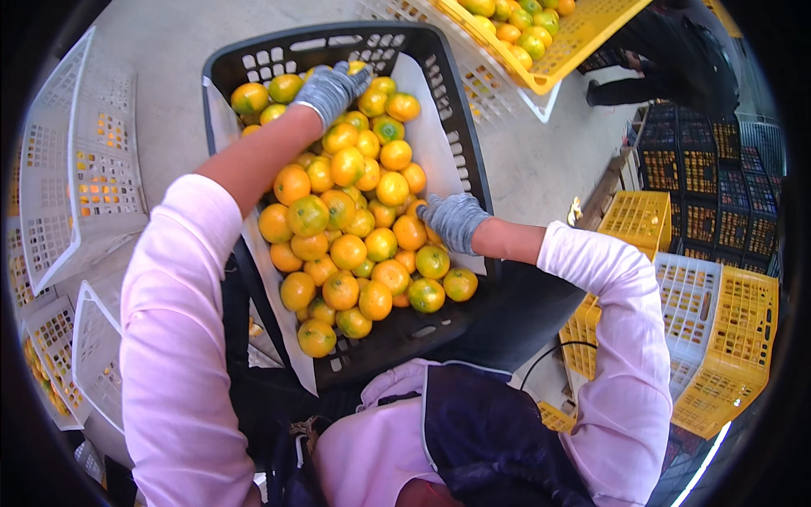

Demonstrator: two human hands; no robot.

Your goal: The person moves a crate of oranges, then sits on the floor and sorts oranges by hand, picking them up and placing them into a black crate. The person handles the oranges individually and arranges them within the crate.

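Before me stands a black plastic crate (pixel 329 35), lined along its sides with white sheets (pixel 421 108) and heaped with orange and yellow-green citrus fruits (pixel 347 166). My left hand (pixel 334 89), in a grey knit glove, lies over the fruit at the crate's far end, its fingers beside a yellow fruit; whether it grips one is hidden. My right hand (pixel 453 222), gloved alike, rests at the right side of the heap, its fingertips against the fruit. What lies under its palm cannot be seen.
A yellow crate of fruit (pixel 545 76) sits on a white crate at the upper right. White crates (pixel 76 165) stand at the left. Yellow and white crates (pixel 728 336) are at the right, with stacked dark crates (pixel 716 184) behind them. A person in dark clothes (pixel 681 63) is at the upper right.
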